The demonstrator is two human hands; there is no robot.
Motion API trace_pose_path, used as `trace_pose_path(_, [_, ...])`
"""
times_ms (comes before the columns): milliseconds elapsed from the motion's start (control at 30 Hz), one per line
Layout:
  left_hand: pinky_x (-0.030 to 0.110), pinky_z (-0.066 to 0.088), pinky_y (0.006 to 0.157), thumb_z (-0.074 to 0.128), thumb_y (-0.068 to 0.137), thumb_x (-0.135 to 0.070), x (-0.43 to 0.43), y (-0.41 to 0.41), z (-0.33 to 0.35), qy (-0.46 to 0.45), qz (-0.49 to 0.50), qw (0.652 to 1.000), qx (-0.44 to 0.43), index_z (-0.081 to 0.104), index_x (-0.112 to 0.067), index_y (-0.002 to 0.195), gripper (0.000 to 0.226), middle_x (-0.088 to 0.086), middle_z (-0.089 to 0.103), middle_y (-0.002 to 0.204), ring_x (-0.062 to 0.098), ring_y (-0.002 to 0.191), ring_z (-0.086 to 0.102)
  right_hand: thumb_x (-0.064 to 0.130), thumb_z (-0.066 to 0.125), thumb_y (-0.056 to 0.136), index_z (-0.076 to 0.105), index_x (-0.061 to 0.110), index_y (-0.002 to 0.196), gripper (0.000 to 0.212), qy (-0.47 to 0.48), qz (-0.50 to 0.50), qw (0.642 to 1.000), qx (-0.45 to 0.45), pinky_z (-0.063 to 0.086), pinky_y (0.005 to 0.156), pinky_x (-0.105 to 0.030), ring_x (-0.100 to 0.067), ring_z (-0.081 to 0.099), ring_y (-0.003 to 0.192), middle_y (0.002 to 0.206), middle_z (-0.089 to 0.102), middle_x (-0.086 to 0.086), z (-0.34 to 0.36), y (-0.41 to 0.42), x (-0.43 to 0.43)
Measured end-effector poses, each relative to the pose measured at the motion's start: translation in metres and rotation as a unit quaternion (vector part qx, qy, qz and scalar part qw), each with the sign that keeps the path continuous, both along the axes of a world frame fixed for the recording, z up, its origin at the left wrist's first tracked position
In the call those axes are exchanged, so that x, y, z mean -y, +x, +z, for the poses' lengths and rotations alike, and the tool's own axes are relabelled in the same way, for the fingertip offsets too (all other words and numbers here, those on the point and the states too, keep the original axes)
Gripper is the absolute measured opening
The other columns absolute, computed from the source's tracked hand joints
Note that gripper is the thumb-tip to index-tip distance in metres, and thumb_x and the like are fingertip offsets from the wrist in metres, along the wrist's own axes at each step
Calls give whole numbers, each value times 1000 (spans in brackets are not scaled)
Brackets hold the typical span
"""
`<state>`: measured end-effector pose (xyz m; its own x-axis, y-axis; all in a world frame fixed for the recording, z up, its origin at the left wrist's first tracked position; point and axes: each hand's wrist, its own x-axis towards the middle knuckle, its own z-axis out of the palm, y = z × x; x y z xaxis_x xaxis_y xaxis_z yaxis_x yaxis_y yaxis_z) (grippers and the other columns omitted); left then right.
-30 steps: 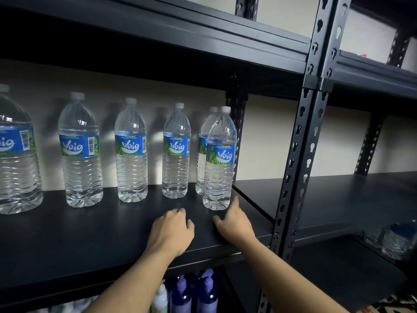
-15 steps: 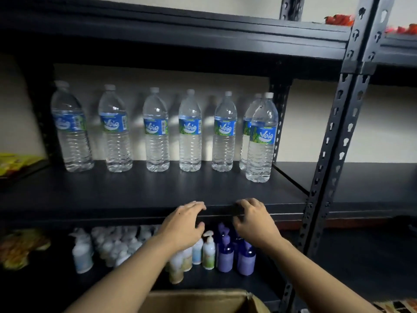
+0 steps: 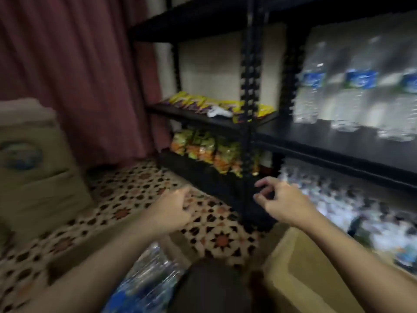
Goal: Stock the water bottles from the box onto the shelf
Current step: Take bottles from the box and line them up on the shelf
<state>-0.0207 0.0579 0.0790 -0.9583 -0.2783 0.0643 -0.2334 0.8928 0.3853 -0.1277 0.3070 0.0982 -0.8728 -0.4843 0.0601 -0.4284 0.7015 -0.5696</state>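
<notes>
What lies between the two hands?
Head view: between the left hand and right hand show only patterned floor tiles and the foot of the black rack upright.

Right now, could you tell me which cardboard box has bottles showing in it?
The open box at the bottom, with wrapped bottles inside; the other box by the curtain looks shut.

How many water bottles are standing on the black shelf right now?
3, side by side on the shelf: the left bottle, the middle bottle, and the right bottle, cut by the frame edge. More may stand beyond view.
</notes>
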Motion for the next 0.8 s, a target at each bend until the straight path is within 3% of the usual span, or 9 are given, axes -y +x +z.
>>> trace_pose_path(67, [28, 47, 91, 57, 84, -37, 49, 51, -13, -8, 66, 998, 21, 46, -26, 139, 57, -1, 64, 117, 20, 111, 59, 42, 62, 94, 54, 38, 112, 20, 1, 60, 998, 35, 50, 80, -31, -10, 62, 92, 101, 63, 17, -7, 19, 48])
trace_pose_path(167, [25, 43, 84, 60, 86, -31, 103, 107, -44, 8, 142, 988, 59, 43, -21, 139, 57, 7, 59, 129, 22, 109, 57, 41, 61, 94, 55, 36, 124, 31, 33, 134, 986, 97, 49, 87, -30, -9, 59, 100, 115, 60, 13, -26, 44, 107])
trace_pose_path(333, [36, 40, 105, 59, 87, -36, 148, 149, -128, 51, 201, 969, 136, 35, -13, 145, 66, 14, 50, 141, 29, 129, 48, 53, 59, 92, 33, 35, 150, 67, 200, 247, 938, 137, 39, 96, -25, -13, 47, 127, 149, 44, 5, -57, 74, 174])
trace_pose_path(433, [39, 39, 107, 56, 81, -40, 155, 154, -171, 86, 210, 962, 151, 35, -19, 144, 69, 14, 46, 144, 30, 131, 45, 53, 59, 93, 18, 35, 155, 77, 299, 302, 897, 122, 30, 115, -33, -18, 30, 143, 162, 21, 4, -74, 77, 201])
trace_pose_path(500, [38, 42, 103, 55, 84, -38, 154, 156, -190, 91, 224, 958, 156, 31, -19, 145, 69, 13, 47, 141, 31, 127, 49, 53, 60, 92, 13, 34, 156, 82, 340, 307, 881, 117, 24, 120, -37, -21, 21, 148, 164, 13, 3, -84, 75, 219])
trace_pose_path(667, [35, 39, 101, 55, 89, -33, 145, 155, -227, 113, 299, 942, 101, 41, -11, 136, 54, 13, 48, 136, 29, 126, 46, 51, 58, 94, 16, 33, 156, 78, 385, 361, 843, 102, 25, 117, -36, -21, 24, 147, 163, 18, 1, -103, 62, 259])
trace_pose_path(733, [37, 41, 98, 60, 87, -33, 136, 154, -238, 175, 372, 910, 53, 44, -11, 131, 52, 13, 52, 131, 31, 121, 50, 48, 59, 94, 19, 35, 154, 74, 390, 379, 833, 103, 26, 117, -38, -21, 27, 146, 162, 20, 1, -112, 55, 275])
trace_pose_path(800, [40, 44, 98, 68, 82, -32, 127, 149, -251, 286, 473, 834, -16, 47, -6, 127, 57, 16, 56, 126, 34, 118, 53, 48, 62, 92, 20, 37, 153, 75, 396, 390, 825, 103, 26, 118, -39, -20, 24, 146, 162, 19, 2, -122, 49, 290])
